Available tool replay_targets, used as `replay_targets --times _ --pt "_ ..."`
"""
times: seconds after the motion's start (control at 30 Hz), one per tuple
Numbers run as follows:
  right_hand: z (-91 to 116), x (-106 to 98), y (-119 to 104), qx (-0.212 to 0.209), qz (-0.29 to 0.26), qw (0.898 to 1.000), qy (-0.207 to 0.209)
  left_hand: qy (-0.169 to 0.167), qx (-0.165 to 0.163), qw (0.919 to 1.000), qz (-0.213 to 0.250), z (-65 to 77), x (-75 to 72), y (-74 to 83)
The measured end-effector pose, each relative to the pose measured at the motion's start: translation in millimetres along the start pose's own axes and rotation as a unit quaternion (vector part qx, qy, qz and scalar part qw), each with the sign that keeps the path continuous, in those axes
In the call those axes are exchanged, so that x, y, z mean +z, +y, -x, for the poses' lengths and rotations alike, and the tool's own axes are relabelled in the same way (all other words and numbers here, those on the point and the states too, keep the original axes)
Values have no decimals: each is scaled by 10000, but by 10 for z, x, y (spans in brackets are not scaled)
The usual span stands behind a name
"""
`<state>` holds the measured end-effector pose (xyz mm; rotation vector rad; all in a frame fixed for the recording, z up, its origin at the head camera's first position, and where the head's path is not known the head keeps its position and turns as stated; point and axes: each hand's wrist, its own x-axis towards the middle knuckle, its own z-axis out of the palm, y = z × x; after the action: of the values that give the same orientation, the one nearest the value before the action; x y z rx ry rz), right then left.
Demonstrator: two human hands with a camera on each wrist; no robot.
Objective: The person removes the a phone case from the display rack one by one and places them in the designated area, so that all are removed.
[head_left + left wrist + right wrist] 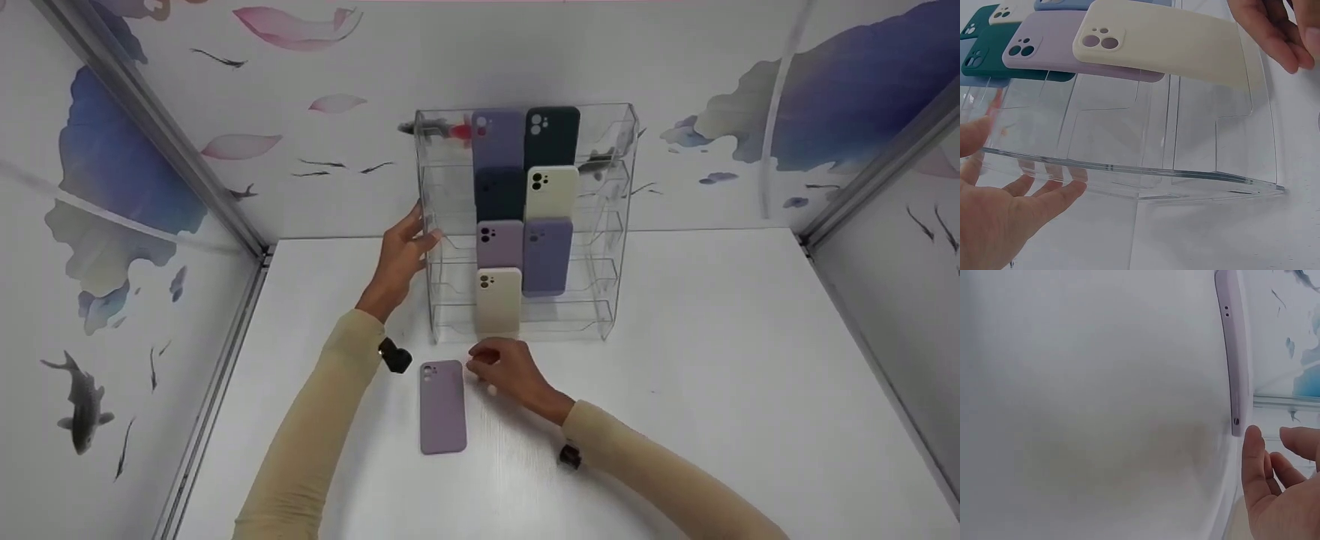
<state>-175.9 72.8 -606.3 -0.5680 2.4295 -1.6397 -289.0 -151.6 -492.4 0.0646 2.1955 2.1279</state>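
A clear acrylic rack (564, 319) stands tilted at the back of the white table. My left hand (397, 262) grips its left side wall, thumb at the front and fingers visible through the clear plastic in the left wrist view. Phone cases fill two columns of its tiers; lowest is a cream case (499, 304), below a lilac case (499, 244). Just in front of the rack's foot, my right hand (517, 371) holds nothing, its thumb and forefinger apart. Left of those fingers, a mauve phone case (442, 411) lies flat on the table, camera holes toward the rack.
Higher in the rack sit a dark green case (553, 136), another cream case (551, 191) and a periwinkle case (547, 259). Printed panels wall in the white table (712, 390) at the back and sides, with metal rails (217, 382) along the left edge.
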Motion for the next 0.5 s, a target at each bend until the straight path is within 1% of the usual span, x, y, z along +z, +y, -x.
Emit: replay_targets --times 0.17,0.3,0.5 --pt "36 -176 -69 -216 97 9997 -9 26 -26 10000 -73 3 -1 16" --pt "65 -327 -113 -313 154 9994 -27 4 -2 10000 27 4 -5 20" --pt "122 -560 -167 -389 231 9989 91 -84 54 9999 82 10 -11 13"
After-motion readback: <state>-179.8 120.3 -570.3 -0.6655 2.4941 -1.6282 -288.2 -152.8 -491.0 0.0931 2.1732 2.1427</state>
